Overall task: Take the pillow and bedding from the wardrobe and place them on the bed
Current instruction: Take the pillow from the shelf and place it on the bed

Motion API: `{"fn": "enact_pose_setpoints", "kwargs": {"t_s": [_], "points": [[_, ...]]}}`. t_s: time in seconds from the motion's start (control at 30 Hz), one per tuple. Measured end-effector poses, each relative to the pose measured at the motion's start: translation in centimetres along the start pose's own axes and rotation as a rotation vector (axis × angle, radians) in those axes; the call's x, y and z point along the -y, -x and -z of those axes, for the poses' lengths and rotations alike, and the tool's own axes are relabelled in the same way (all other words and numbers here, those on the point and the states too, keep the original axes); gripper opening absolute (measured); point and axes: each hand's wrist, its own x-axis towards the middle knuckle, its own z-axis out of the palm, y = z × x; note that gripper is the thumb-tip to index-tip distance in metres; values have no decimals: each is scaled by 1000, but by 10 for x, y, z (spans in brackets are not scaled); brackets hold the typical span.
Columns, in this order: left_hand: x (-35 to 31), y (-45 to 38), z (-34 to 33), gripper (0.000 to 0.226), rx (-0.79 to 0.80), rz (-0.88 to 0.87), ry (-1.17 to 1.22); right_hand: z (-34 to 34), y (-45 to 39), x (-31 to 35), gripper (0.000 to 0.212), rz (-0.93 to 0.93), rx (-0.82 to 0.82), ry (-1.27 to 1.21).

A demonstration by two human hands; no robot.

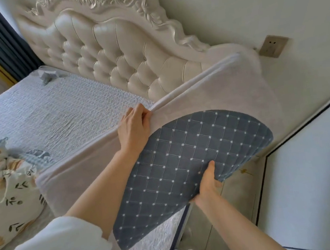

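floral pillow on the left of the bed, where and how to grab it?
Take the floral pillow by its bunched upper end, where the cover gathers into folds, coming from above and from the right. That end faces the left hand, and loose fabric pinches easily. Both hands hold the blue quilted blanket, so free one first.

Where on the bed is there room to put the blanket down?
The bed is bare in the middle, between the headboard and the flowery pillow. It is crowded near you, where both hands hold the blanket.
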Motion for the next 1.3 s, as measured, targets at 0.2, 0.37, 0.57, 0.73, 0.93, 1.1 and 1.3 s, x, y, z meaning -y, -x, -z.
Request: {"fn": "enact_pose_setpoints", "kwargs": {"t_s": [0.2,0.37,0.57,0.73,0.93,1.1,1.3], "points": [[25,-52,-51,16,98,-65,-85,-45,-49,19,95,-199,13,34],[51,-77,-96,13,160,-74,-99,-73,-97,25,88,-324,20,-11],[93,-95,-156,12,277,-10,-149,-95,-149,26,74,-515,56,29],[127,-99,-205,39,515,130,-335,-129,-196,33,72,-707,133,52],[185,-16,-239,63,1033,482,-394,-188,-275,49,86,-496,228,304],[194,60,-247,71,902,712,-250,-225,-321,93,41,-33,351,1111],[170,79,-262,65,267,1247,-87,-262,-343,106,41,861,551,2003]]}}
